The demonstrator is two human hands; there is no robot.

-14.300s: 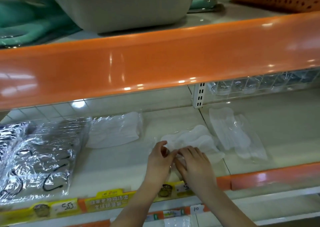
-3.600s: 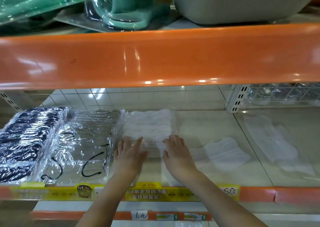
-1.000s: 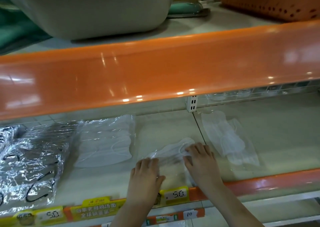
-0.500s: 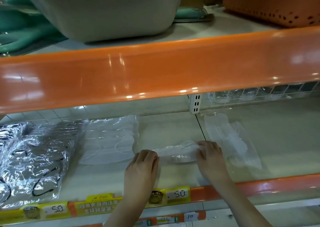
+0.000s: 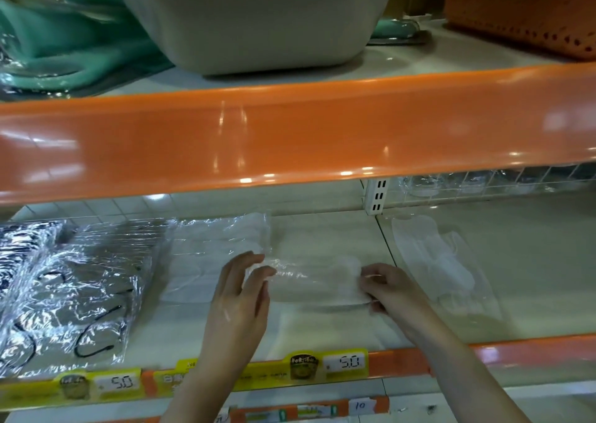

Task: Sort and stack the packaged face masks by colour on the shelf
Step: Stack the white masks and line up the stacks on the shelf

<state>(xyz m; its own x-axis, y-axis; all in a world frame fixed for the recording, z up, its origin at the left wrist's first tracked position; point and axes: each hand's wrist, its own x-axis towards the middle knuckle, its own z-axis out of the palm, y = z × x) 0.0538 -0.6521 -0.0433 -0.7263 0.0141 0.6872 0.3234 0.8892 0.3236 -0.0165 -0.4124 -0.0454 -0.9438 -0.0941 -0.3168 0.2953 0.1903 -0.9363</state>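
Clear-wrapped white mask pack looks light, floppy, slippery; right hand pinches its right end, left hand spread at left end, best held by both ends.

1. White face mask in clear glossy wrap, centre.
2. White stack of wrapped masks, at nine o'clock of it.
3. Silver-glinting clear packs with black ear loops, further toward nine o'clock.
4. Glossy orange shelf edge, twelve o'clock.
5. Yellow price strip, six o'clock.
6. Pale grey plastic tub, top.
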